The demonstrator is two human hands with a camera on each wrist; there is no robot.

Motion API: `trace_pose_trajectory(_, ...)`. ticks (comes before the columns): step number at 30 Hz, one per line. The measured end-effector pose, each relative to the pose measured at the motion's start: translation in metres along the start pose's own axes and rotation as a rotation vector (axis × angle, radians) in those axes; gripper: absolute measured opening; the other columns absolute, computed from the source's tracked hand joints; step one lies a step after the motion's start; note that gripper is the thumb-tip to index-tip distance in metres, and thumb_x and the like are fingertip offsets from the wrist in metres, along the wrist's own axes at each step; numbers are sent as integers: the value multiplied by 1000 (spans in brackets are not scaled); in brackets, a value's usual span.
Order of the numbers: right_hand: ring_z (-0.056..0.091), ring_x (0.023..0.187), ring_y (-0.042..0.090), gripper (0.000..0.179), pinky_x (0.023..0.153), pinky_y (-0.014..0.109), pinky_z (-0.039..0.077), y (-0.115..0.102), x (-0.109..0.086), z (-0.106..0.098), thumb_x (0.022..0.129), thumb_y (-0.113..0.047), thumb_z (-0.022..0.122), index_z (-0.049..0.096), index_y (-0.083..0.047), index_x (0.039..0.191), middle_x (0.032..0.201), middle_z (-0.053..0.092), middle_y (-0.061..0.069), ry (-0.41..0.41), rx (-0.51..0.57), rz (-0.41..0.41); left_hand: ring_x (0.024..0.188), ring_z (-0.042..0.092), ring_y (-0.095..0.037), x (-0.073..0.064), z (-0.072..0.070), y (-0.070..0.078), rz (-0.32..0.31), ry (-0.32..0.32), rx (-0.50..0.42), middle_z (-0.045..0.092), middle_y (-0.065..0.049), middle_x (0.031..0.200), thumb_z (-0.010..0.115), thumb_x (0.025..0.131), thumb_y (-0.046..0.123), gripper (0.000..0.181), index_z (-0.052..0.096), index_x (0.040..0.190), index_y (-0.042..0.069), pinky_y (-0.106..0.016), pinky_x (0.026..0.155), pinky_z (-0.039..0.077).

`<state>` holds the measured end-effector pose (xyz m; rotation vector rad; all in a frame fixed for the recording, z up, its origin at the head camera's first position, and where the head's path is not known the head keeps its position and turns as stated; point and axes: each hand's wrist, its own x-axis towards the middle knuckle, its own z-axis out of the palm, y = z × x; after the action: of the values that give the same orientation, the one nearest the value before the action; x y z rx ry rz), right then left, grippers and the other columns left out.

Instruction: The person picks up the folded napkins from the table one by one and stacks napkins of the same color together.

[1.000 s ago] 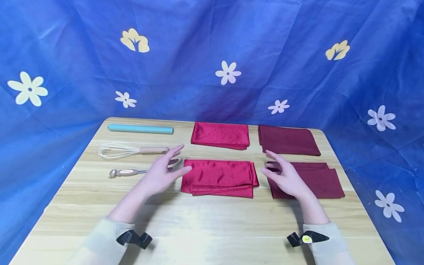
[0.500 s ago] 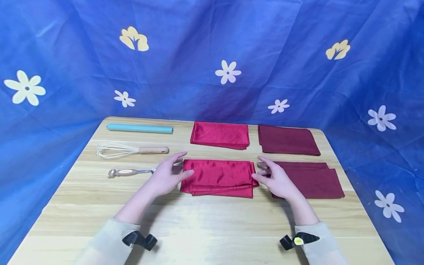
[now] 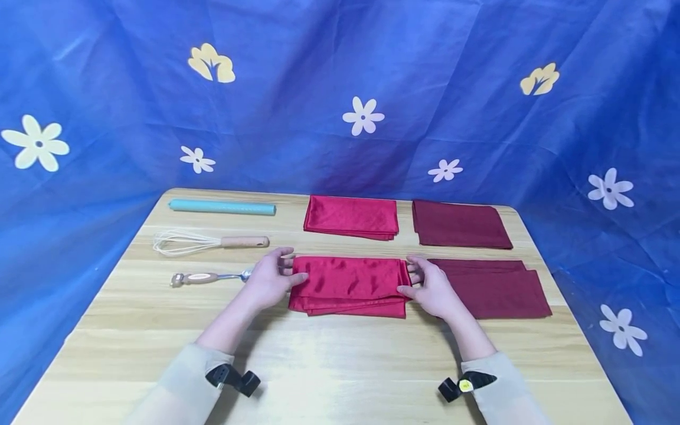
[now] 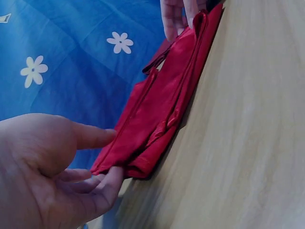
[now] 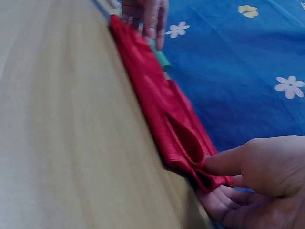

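Note:
A folded red satin cloth (image 3: 350, 278) lies at the middle of the table, with loose layers along its near edge. My left hand (image 3: 270, 284) pinches its left end, thumb on top and fingers under the edge. At the opposite end my right hand (image 3: 432, 290) does the same; in the right wrist view its thumb (image 5: 226, 161) presses the cloth (image 5: 157, 105) beside an open fold. The left wrist view shows the left thumb (image 4: 97, 137) against the cloth's (image 4: 147, 124) upper side.
Behind lies another folded red cloth (image 3: 350, 216). Two maroon cloths, one far (image 3: 462, 225) and one near (image 3: 499, 292), lie on the right. At left are a teal stick (image 3: 222, 206), a whisk (image 3: 212, 242) and a brown-handled utensil (image 3: 199, 278), its end behind my left hand. A blue curtain (image 3: 297, 77) surrounds the table.
Both hands have moved inward, the right from over the near maroon cloth, onto the ends of the near red cloth. The cloth's front fold has shifted slightly.

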<state>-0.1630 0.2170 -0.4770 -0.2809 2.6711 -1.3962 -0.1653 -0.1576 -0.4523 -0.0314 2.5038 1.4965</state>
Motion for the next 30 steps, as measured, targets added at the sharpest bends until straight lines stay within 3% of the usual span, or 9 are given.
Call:
trace_pose_trajectory(3, 68, 98, 25, 73, 87, 41, 57, -1, 2, 5, 85, 0, 88, 51, 10, 147, 121, 68, 17, 6, -19, 6, 105, 63, -28, 1, 3, -1, -10, 21, 12, 66, -19, 121, 83, 92, 10, 76, 43, 153, -9, -33, 85, 57)
trace_pose_trajectory(8, 63, 94, 23, 77, 80, 36, 55, -1, 9, 5, 84, -2, 87, 47, 13, 148, 114, 63, 15, -36, -18, 34, 98, 60, -25, 2, 8, -3, 4, 40, 56, 65, -15, 107, 84, 89, 7, 72, 47, 148, -13, -37, 86, 53)
trace_pose_trajectory(14, 57, 86, 22, 71, 70, 31, 49, -1, 13, 3, 91, -11, 84, 48, 11, 148, 109, 61, 13, -66, -16, 95, 87, 58, -21, 5, 12, -5, 25, 41, 70, 64, -7, 91, 86, 86, 3, 49, 67, 130, -7, -33, 78, 51)
trace_pose_trajectory(17, 56, 86, 23, 60, 72, 32, 48, 0, 12, 6, 94, -13, 81, 53, 8, 143, 111, 61, 14, -38, -12, 94, 86, 59, -21, 4, 13, -6, 32, 41, 63, 63, -6, 89, 86, 85, 0, 38, 70, 119, -4, -33, 78, 51)
trace_pose_trajectory(22, 59, 90, 24, 47, 78, 36, 49, 1, 8, 8, 93, -7, 82, 56, 3, 131, 114, 62, 15, 7, 0, 40, 88, 59, -23, 3, 13, -6, 70, 44, 115, 63, -6, 92, 86, 85, 0, 34, 70, 116, 2, -37, 82, 50)
trace_pose_trajectory(25, 61, 91, 26, 44, 80, 37, 51, 1, 5, 8, 91, 0, 81, 56, 3, 127, 107, 65, 15, 20, 31, -3, 88, 60, -23, 2, 13, -6, 92, 47, 137, 64, -6, 92, 86, 85, 0, 33, 71, 114, 5, -39, 83, 50)
trace_pose_trajectory(30, 62, 90, 25, 49, 80, 31, 51, 2, 4, 8, 90, 6, 79, 53, 7, 132, 95, 69, 12, 14, 80, -40, 91, 65, -23, 2, 14, -5, 91, 35, 92, 70, -8, 97, 85, 86, -2, 34, 69, 115, 5, -38, 83, 54)
